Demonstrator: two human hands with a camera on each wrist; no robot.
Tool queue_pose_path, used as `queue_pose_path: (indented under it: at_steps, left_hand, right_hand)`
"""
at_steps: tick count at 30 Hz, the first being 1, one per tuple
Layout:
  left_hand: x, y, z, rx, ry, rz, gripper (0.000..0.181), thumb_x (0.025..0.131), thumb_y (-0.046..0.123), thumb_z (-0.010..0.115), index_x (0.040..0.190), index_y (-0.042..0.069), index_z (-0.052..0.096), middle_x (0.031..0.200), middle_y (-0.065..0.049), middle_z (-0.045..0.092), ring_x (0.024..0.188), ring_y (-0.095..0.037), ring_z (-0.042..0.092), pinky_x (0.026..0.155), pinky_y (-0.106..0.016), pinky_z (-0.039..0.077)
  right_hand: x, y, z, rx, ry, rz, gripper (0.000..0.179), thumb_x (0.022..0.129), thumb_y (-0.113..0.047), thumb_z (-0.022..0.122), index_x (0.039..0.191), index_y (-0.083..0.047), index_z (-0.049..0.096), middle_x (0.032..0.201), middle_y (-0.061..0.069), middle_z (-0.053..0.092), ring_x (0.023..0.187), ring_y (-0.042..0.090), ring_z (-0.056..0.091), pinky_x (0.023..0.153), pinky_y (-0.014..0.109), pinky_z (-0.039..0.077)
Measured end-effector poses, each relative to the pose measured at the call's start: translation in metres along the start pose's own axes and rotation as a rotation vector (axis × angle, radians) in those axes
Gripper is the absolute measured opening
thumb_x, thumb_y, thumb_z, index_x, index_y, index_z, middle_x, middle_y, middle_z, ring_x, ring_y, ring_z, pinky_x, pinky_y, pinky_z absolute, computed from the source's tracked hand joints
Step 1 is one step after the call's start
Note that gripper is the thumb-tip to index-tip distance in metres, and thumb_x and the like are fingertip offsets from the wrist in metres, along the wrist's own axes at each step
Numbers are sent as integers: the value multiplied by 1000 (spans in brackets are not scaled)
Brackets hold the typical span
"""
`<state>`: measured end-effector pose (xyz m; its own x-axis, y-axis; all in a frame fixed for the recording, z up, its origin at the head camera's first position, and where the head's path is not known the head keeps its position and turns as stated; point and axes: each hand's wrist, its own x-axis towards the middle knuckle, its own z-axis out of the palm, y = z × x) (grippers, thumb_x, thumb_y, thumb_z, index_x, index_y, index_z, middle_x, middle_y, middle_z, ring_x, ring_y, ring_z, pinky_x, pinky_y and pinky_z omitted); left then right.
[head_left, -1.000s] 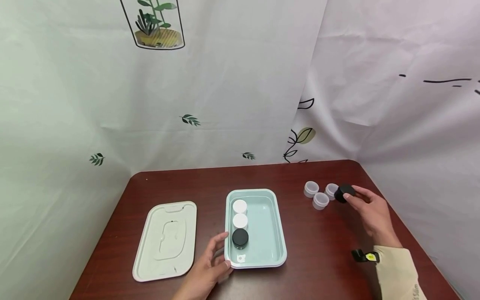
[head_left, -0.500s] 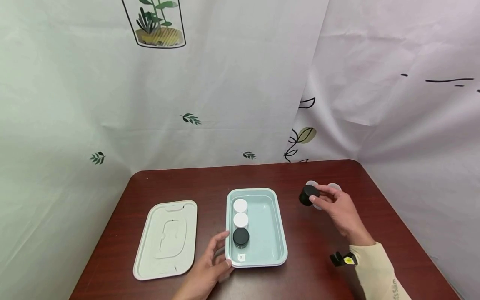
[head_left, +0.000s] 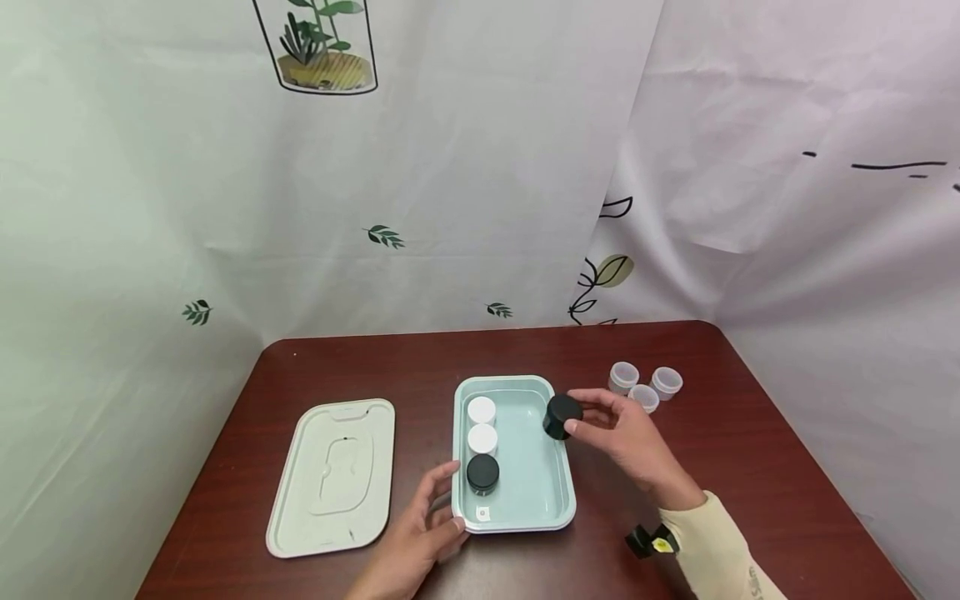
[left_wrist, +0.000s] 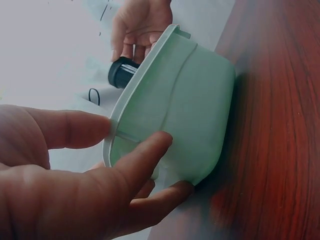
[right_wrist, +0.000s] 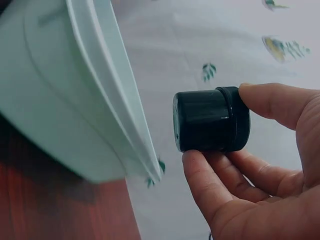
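Note:
My right hand (head_left: 633, 446) pinches a small black jar (right_wrist: 202, 120) between thumb and fingers, over the right rim of a pale green tub (head_left: 536, 500). In the right wrist view the jar lies on its side in the picture, its ribbed black lid (right_wrist: 239, 120) under my thumb. My left hand (head_left: 412, 533) rests against the near left corner of the tub, its fairly straight fingers on the rim and outer wall. Inside, along the left wall, stand two white-topped jars (head_left: 482, 438) and another black-lidded jar (head_left: 482, 472) in a row.
Three small translucent white-clear jars (head_left: 623, 377) stand grouped at the back right of the dark red table (head_left: 420, 367). A flat whitish tub lid (head_left: 330, 479) lies to the left of the tub. Printed cloth (head_left: 480, 167) hangs behind the table and along its sides.
My right hand has carried the black jar leftward from beside the translucent jars to the tub's right rim. The left hand stays at the tub's corner.

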<state>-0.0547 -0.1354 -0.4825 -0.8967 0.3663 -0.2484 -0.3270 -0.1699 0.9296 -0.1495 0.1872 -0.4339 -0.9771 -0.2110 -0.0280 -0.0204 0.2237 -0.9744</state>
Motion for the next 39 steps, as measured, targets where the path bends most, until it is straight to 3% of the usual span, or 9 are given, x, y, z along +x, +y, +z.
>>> queue_pose_path:
  at_steps: [10,21,31,39]
  left_hand:
    - [1,0,0,14,4,11,76,101,-3,57,166,13,20,166,-31,22,130,-28,60,97,-43,58]
    - [0,1,1,14,-19,17,75,102,0,56,166,13,18,166,-30,21,134,-30,57,99,-44,57]
    - [1,1,2,2,-29,25,75,101,-2,54,166,13,18,166,-30,20,131,-24,59,99,-41,57]
    - [0,1,1,0,-28,21,76,101,-3,54,166,12,17,167,-29,19,132,-24,59,99,-40,57]
  right_hand:
    - [-6,-5,41,-29,-179,-57,50,92,-15,81,135,5,64,125,22,72,111,29,73,86,25,60]
    - [-11,-3,75,-136,-364,-91,43,91,-24,83,128,-6,71,113,5,77,106,16,72,89,23,54]
    - [-14,-1,89,-236,-398,-130,37,84,-16,87,118,-8,72,108,1,76,99,7,71,92,33,60]
    - [-12,0,96,-233,-408,-123,37,82,-11,89,114,-6,73,107,4,74,97,11,72,89,35,63]
